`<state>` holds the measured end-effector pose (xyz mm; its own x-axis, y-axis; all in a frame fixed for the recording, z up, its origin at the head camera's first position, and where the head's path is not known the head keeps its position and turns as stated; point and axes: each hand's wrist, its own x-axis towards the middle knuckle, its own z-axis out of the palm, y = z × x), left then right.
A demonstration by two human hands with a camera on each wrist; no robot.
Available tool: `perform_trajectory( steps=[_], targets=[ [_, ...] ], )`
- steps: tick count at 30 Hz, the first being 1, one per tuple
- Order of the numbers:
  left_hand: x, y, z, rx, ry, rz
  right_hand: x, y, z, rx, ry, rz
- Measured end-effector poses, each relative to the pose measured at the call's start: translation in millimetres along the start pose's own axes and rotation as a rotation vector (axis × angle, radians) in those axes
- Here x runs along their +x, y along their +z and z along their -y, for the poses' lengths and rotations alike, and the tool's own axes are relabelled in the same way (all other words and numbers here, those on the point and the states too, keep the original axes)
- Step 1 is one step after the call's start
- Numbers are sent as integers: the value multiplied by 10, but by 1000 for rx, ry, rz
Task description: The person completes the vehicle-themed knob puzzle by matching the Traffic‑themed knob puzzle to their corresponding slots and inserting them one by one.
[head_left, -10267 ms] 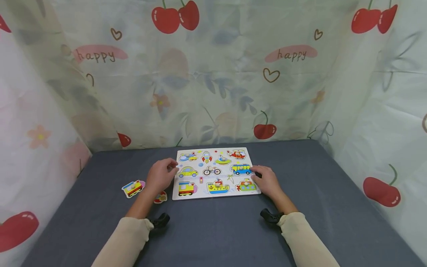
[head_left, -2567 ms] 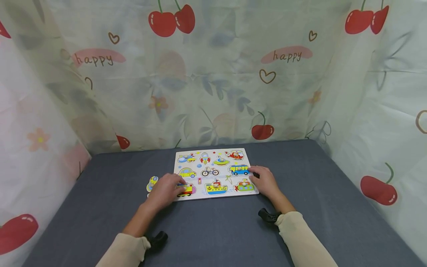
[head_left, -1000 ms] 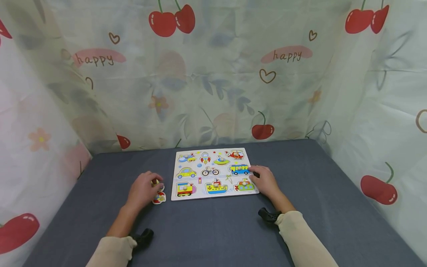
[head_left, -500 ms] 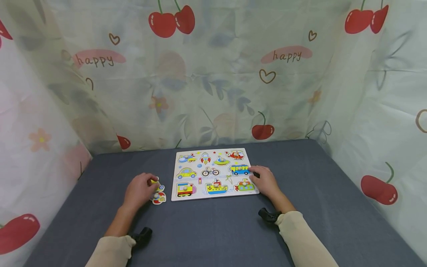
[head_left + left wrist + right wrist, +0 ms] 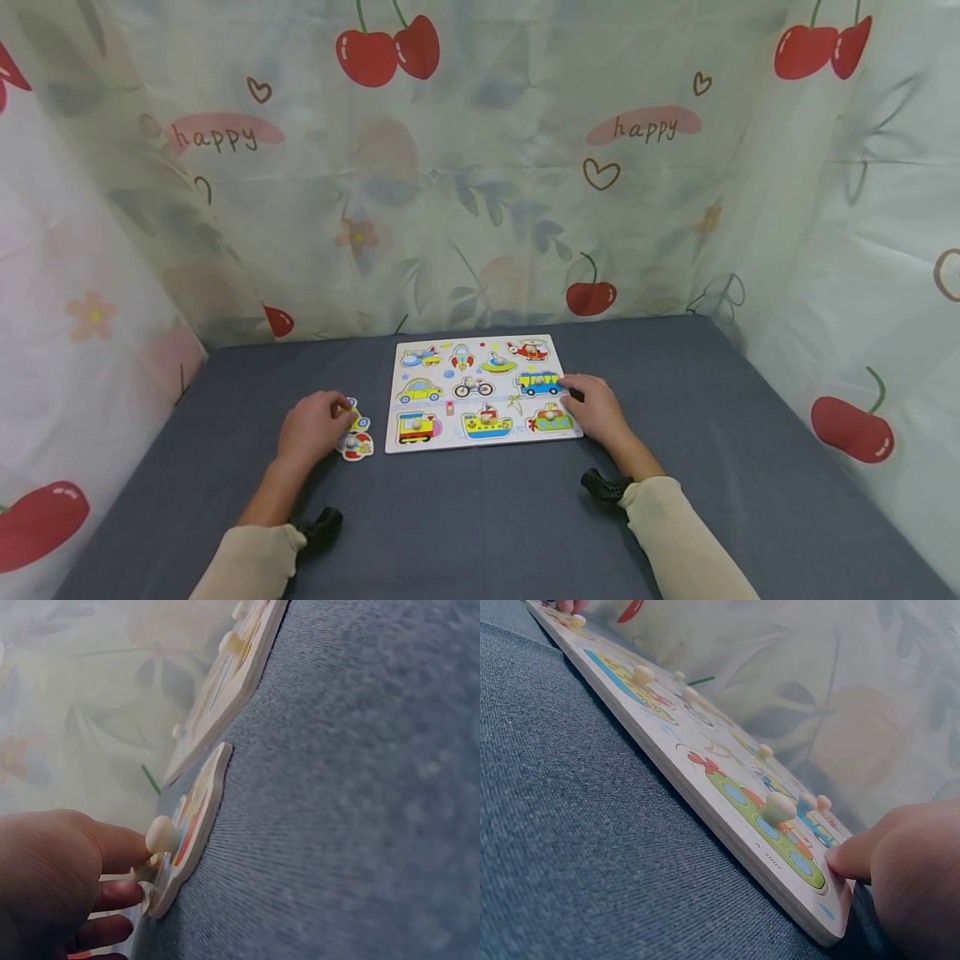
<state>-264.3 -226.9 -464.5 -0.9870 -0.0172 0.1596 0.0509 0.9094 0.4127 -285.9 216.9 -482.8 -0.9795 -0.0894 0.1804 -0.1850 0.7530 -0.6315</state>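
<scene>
My left hand (image 5: pixel 309 429) pinches a yellow car puzzle piece (image 5: pixel 362 422) lying on the table left of the board. In the left wrist view, the fingers (image 5: pixel 120 847) reach behind the round knob of a red-and-yellow puzzle piece (image 5: pixel 196 817), which lies just nearer and partly covers the car piece. The white puzzle board (image 5: pixel 480 446) carries vehicle pictures and several knobbed pieces, including a train (image 5: pixel 416 427) and a submarine (image 5: pixel 761 814). At the board's right edge rests my right hand (image 5: pixel 596 404), its thumb (image 5: pixel 847 859) touching the top beside the submarine.
Dark grey cloth covers the table (image 5: pixel 480 533). A printed curtain (image 5: pixel 480 208) with cherries and flowers rises behind it and along both sides. Black straps (image 5: pixel 324 527) sit at my cuffs.
The train piece, earlier on the table at the left, now sits in the board. My left hand then went back left to the car piece, which has turned slightly. The right hand stays put.
</scene>
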Motion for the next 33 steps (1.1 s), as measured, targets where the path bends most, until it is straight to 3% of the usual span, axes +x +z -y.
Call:
perform_trajectory(
  steps=[22, 33],
  targets=[
    [74, -10, -113, 12, -37, 36, 5, 0, 11, 2, 22, 0],
    [105, 18, -146, 11, -27, -5, 5, -5, 4, 0, 19, -1]
  ],
)
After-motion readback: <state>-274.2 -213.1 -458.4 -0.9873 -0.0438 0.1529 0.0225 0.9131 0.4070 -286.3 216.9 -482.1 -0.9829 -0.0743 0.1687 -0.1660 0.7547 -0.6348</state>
